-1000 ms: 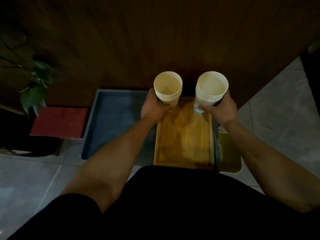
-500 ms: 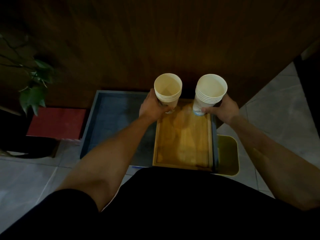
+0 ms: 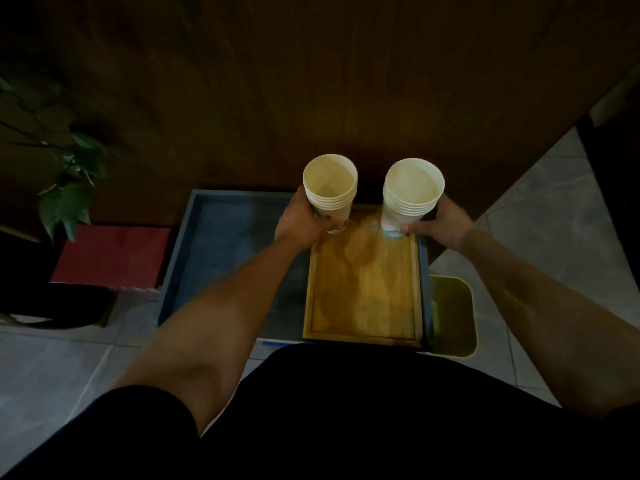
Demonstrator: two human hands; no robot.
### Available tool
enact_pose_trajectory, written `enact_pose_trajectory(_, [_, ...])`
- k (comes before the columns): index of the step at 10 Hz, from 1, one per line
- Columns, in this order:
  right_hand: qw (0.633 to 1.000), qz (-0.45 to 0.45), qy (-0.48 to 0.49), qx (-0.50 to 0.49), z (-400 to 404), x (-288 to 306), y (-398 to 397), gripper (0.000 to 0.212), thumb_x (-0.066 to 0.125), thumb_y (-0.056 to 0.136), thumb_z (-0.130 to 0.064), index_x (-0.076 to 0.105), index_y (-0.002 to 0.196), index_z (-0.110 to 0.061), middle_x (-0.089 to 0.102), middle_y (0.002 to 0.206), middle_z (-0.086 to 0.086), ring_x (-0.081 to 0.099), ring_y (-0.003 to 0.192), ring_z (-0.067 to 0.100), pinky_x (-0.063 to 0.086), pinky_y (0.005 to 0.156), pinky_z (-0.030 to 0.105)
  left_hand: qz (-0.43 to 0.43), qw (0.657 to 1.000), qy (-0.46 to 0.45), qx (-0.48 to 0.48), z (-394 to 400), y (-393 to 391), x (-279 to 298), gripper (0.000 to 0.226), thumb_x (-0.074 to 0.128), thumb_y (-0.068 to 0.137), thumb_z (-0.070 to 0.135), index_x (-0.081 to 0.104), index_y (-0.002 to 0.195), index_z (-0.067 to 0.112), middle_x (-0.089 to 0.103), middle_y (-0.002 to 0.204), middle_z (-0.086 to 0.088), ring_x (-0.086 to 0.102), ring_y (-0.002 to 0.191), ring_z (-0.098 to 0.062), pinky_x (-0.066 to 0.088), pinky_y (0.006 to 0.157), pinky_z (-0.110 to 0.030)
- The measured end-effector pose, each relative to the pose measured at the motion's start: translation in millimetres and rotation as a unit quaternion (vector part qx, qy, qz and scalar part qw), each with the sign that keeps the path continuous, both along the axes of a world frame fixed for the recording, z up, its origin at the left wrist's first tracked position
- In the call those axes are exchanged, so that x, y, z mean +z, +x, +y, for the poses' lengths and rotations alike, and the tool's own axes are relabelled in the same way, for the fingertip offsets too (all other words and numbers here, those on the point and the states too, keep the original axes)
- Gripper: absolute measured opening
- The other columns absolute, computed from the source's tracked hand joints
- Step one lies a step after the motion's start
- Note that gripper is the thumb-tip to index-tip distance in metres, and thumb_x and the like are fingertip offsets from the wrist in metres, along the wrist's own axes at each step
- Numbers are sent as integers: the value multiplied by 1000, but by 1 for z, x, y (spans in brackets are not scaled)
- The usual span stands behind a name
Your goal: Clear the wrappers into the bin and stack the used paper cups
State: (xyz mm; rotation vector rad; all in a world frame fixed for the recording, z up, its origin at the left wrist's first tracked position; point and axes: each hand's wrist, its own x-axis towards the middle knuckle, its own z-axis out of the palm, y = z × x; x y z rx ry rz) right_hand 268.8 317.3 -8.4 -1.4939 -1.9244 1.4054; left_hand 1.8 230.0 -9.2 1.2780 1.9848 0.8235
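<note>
Plant (image 3: pixel 65 199): far left, leaves half lost in the dark; its pot cannot be made out.
Red block (image 3: pixel 110 254): left of the grey tray; box or book, cannot tell which.
Grey tray (image 3: pixel 225 237): bare where visible; its near right part is hidden under the left forearm.
Left hand (image 3: pixel 301 225): fingers curled around the lower part of the left cup stack (image 3: pixel 330 192), at the far edge of the wooden tray (image 3: pixel 363 289).
Right hand (image 3: pixel 441 225): wrapped around the base of the right cup stack (image 3: pixel 412 195), just beside the other stack.
Risk: both grips sit low, so a tall stack could tip or shed loose upper cups; nesting one stack into the other off-axis could crush a rim.
Bin (image 3: pixel 453 317): yellow, near right, mostly hidden behind the trays.
Wrappers: none visible; the bin's contents are too dark to read.
Stack bases: covered by fingers, so whether they rest on the tray cannot be told.
</note>
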Motion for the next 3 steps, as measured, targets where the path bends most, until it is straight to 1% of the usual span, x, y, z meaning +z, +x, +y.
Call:
enact_pose_trajectory(1, [1000, 15, -18, 2, -1, -1, 0, 96, 83, 69, -22, 27, 148, -19, 45, 145, 5, 40, 133, 23, 35, 106, 38, -2, 1000, -3, 0, -1, 0, -2, 89, 85, 68, 34, 36, 141, 21, 53, 140, -3, 50, 128, -22, 47, 100, -41])
enact_pose_trajectory(2, [1000, 15, -22, -1, -3, 0, 1, 96, 82, 70, -21, 27, 148, -18, 44, 146, 5, 39, 134, 24, 34, 109, 43, -10, 1000, -8, -3, -2, 1, -2, 88, 85, 69, 33, 37, 141, 20, 52, 141, -4, 50, 129, -22, 46, 102, -42])
enact_pose_trajectory(3, [1000, 2, -18, -7, -6, -1, 2, 101, 86, 65, -23, 28, 148, -18, 45, 145, 6, 38, 134, 24, 34, 109, 44, -12, 1000, -17, -16, -4, 0, -3, 91, 84, 69, 39, 36, 143, 19, 51, 143, -4, 48, 131, -23, 45, 104, -44])
